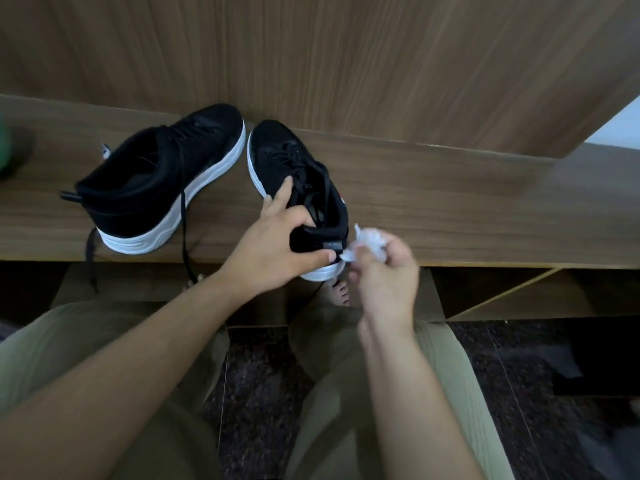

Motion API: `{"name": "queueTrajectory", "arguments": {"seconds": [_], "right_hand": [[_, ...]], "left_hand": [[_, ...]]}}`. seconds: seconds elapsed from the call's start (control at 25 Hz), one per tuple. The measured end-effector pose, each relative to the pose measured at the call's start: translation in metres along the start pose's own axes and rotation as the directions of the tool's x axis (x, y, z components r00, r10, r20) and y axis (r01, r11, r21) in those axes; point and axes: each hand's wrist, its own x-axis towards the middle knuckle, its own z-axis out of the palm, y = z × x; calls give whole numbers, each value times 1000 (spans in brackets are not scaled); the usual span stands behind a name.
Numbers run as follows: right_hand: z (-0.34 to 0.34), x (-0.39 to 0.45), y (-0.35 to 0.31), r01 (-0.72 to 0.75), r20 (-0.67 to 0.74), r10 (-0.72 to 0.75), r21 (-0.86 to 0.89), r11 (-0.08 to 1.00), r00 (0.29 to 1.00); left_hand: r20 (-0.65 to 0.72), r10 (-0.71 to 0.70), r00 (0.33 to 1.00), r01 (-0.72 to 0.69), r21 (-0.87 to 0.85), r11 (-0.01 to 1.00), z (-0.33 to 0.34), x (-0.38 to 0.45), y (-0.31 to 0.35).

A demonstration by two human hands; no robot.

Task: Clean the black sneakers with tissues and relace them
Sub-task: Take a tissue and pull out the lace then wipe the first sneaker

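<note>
Head view, seated person at a wooden worktop (450, 209) backed by a wood-grain panel (346, 57). We order the elements by size. At 10 o'clock from the picture's centre the left sneaker (152, 181) stands on its white sole, heel toward us, its loose lace (183, 216) trailing over the worktop edge. At about 12 o'clock the right sneaker (294, 174) lies with its toe away from us and its heel overhanging the near edge. The left hand (277, 247) grips this shoe's heel collar, thumb across the back and fingers curled over the opening. The right hand (384, 271), at 2 o'clock of the heel, pinches a crumpled white tissue (367, 242) that touches the heel's rear near the white sole. A green object (3, 147) at 9 o'clock is cut off by the frame and we cannot identify it.

We judge the step in hand to be the cleaning of the right sneaker's heel; relacing has not begun. The next move calls for steady bracing by the left hand while the tissue is drawn along the sole rim under light pressure
</note>
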Motion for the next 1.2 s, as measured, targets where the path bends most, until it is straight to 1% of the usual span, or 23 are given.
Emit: {"name": "queueTrajectory", "arguments": {"seconds": [0.04,0.08,0.12,0.16,0.2,0.24,0.32,0.36,0.4,0.44,0.52,0.56,0.6,0.64,0.68,0.72,0.76,0.84,0.96,1.04,1.08,1.16,1.2], "right_hand": [[-6,2,-13,205,73,-197,-131,970,978],[-6,2,-22,390,215,-341,-266,881,915],[-3,-1,-28,537,368,-412,-365,760,833],[1,-6,-28,617,478,-416,-421,664,774],[5,-10,-26,630,520,-387,-455,629,761],[7,-9,-25,624,498,-393,-483,614,773],[2,5,-23,578,378,-437,-532,619,816],[-2,11,-22,539,333,-425,-544,643,842],[-5,15,-22,525,321,-415,-541,657,851],[-6,14,-22,557,350,-433,-526,643,831],[-2,3,-19,661,445,-490,-498,561,750],[0,0,-18,683,463,-502,-491,541,731],[1,1,-18,663,451,-486,-500,557,748],[1,5,-19,613,423,-445,-510,603,789],[1,11,-21,547,397,-381,-516,659,835],[1,17,-23,490,392,-317,-510,707,864],[0,22,-27,455,399,-275,-483,748,875],[2,34,-35,406,405,-240,-394,825,882],[16,39,-40,359,436,-197,-328,874,878],[21,26,-29,390,493,-176,-372,842,852],[22,15,-24,434,506,-191,-420,797,841],[27,4,-22,484,459,-251,-509,712,852],[33,9,-26,478,423,-271,-528,702,865]], "left_hand": [[1,0,1000,0,-11,1000,0,0,0],[1,6,1000,-6,-23,1000,0,0,0],[0,21,1000,-21,-26,999,1,0,-1],[1,35,999,-35,-18,999,2,0,-1],[1,35,999,-35,-4,999,2,0,-1],[-9,26,1000,-26,3,1000,2,-1,-1],[-20,-8,1000,8,1,1000,1,0,-2],[-18,-19,1000,19,0,1000,0,-1,-1],[-10,-20,1000,20,-1,1000,0,-1,-2],[1,-14,1000,14,-3,1000,-1,-1,-2],[25,12,1000,-12,-14,1000,-4,0,-4],[41,20,999,-19,-18,1000,-7,-1,-5],[68,21,997,-19,-25,1000,-12,-2,-6],[93,21,995,-18,-39,999,-16,-3,-8],[124,21,992,-14,-59,998,-22,-5,-10],[147,23,989,-10,-86,996,-27,-7,-12],[146,27,989,-10,-114,993,-32,-10,-14],[69,20,997,-7,-188,982,-40,-14,-19],[-117,-54,992,18,-291,956,-38,-12,-27],[-163,-121,979,62,-326,943,-29,-6,-28],[-166,-145,975,86,-322,943,-24,-2,-27],[-170,-146,974,101,-248,963,-14,3,-24],[-173,-135,976,97,-210,973,-10,4,-24]]}}
